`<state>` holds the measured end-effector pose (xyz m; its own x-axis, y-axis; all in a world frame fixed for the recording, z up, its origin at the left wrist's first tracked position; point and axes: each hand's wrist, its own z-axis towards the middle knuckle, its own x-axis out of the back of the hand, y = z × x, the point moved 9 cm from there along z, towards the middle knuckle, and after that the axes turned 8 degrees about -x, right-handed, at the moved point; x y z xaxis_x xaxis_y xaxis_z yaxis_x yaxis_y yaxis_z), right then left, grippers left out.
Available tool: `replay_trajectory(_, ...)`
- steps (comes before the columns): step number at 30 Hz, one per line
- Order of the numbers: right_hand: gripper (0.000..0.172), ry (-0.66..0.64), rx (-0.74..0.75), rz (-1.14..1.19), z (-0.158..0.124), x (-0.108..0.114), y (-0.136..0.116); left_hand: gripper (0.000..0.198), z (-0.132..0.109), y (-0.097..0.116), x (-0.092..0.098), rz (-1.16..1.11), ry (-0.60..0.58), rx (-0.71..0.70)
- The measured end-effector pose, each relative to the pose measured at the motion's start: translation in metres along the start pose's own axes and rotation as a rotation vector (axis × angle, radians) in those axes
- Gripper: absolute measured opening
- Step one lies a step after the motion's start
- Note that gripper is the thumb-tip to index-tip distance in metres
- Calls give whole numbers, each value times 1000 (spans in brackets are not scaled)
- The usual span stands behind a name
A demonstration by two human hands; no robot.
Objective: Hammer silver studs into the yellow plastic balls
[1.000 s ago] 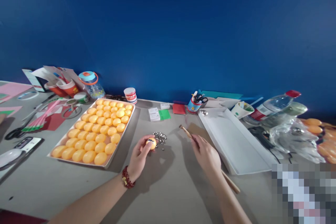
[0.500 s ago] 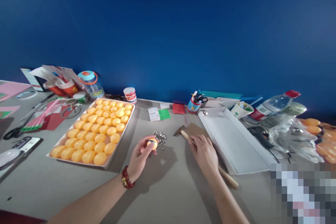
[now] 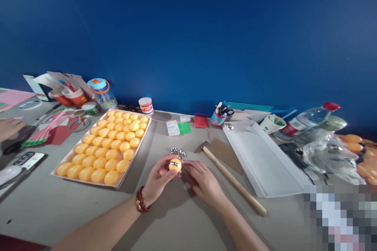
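Note:
Between the thumb and fingers of my left hand [image 3: 160, 176] is an orange table-tennis ball [image 3: 175, 166] with a short row of shiny silver pieces across its top. My right hand [image 3: 206, 186] is just right of the ball, its fingers slightly bent and apart, with nothing visible in them. Whether its fingertips touch the ball I cannot tell. Just behind the ball lies a small heap of shiny silver pieces [image 3: 180, 152], partly hidden by my left hand. To the right, a hammer [image 3: 235, 180] with a wooden handle lies on the table, partly over a brown card [image 3: 225, 153].
A box of orange balls [image 3: 120, 183] stands at left, a white tray [image 3: 266, 164] at right. Small white boxes [image 3: 172, 128], a red pad [image 3: 200, 121] and a pen cup [image 3: 217, 118] stand at the back. Another person's hand [image 3: 10, 128] shows at the far left.
My right hand has let go of the hammer handle and moved left to the ball. The ball in my left hand has shifted slightly right and nearer. Another person's hand has appeared at far left.

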<state>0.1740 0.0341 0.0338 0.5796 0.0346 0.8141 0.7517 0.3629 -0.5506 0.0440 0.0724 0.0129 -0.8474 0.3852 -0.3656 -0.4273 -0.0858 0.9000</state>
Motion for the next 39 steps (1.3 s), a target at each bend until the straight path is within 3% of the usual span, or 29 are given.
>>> replay_trajectory(8, 48, -49, 2, -59, -1, -11, 6, 34, -2, 1, 1, 90, 23, 12)
replay_trajectory(14, 37, 17, -12, 44, 0, 3, 2, 39, -2, 7, 5, 229, 51, -22)
replay_trajectory(19, 27, 69, -112, 304, -5, 16, 0, 35, -6, 16, -7, 413, -80, -156)
replay_trajectory(23, 38, -10, -219, 670, -11, 6, -4, 37, -14, 32, -27, 615, -268, -342)
replay_trajectory(28, 44, -94, -332, 1020, -12, -12, -14, 41, -21, 45, -38, 814, -334, -493)
replay_trajectory(34, 39, -179, -487, 1178, -16, -31, -12, 43, -20, 43, -37, 757, -338, -473)
replay_trajectory(39, 41, -301, -547, 1417, -23, -45, -17, 44, -20, 42, -44, 730, -430, -464)
